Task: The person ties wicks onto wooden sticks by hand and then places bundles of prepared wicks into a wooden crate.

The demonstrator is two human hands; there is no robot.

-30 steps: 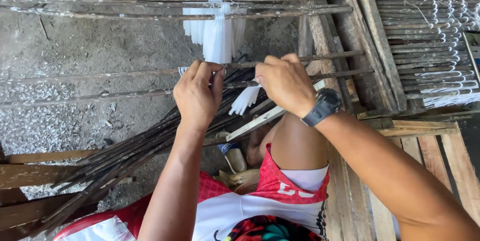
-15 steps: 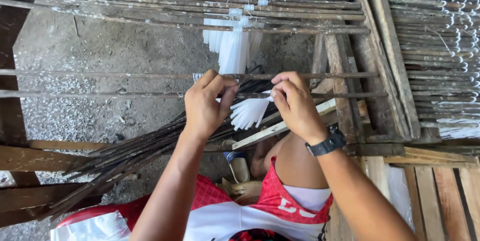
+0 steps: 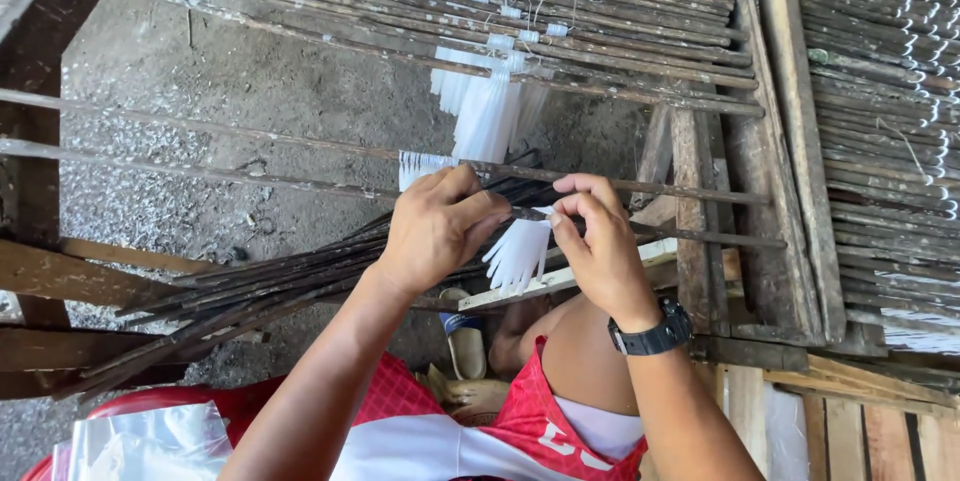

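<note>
My left hand (image 3: 437, 226) and my right hand (image 3: 598, 241) are close together at a thin dark rod (image 3: 250, 181) that runs across the wooden frame. Between them hangs a bunch of small white candles (image 3: 518, 253). Both hands pinch at the top of that bunch, where it meets the rod. A black watch (image 3: 654, 337) is on my right wrist. A second, larger bunch of white candles (image 3: 487, 111) hangs from a rod further away.
A bundle of dark sticks (image 3: 240, 296) slants under my left forearm. Rows of rods with white ties (image 3: 520, 1) fill the top. Wooden frame posts (image 3: 790, 131) stand at right, more racks (image 3: 880, 91) beyond. A sandalled foot (image 3: 465, 336) rests on the grey ground (image 3: 250, 101).
The view has tilted and shifted, so the hands sit lower in the frame. My hands have drawn closer to the small candle bunch, fingers pinching at its top.
</note>
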